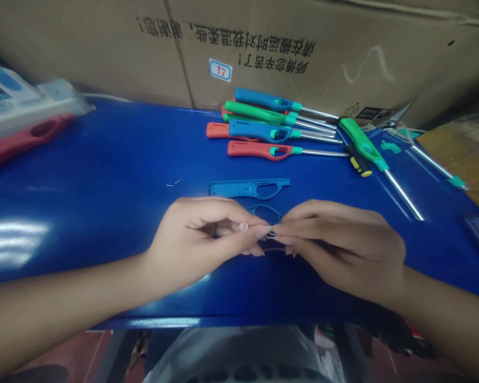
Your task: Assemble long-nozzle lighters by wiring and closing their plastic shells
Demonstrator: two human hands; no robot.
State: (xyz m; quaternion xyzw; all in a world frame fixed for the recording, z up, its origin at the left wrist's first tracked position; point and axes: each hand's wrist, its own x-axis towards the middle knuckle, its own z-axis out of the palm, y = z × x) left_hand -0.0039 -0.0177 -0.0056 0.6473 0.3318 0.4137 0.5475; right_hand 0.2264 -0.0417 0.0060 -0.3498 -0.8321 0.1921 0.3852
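Note:
My left hand (195,239) and my right hand (343,250) meet above the blue table (104,213), fingertips nearly touching. A small pale ring (244,226) sits at the left fingertips, pinched there. My right fingers pinch a thin wire (273,234), which is hard to follow between the fingertips. Just behind the hands lies a small blue plastic loop piece (264,213), partly hidden by them. Farther back rests an open blue plastic lighter half-shell (247,187), not touched by either hand.
Several assembled long-nozzle lighters (271,122) in blue, green and red lie at the back, with a yellow-and-black screwdriver (358,160) beside them. Two tiny metal pins (173,183) lie mid-table. A red lighter (24,141) and packaging (24,101) sit far left. Cardboard boxes (243,53) stand behind.

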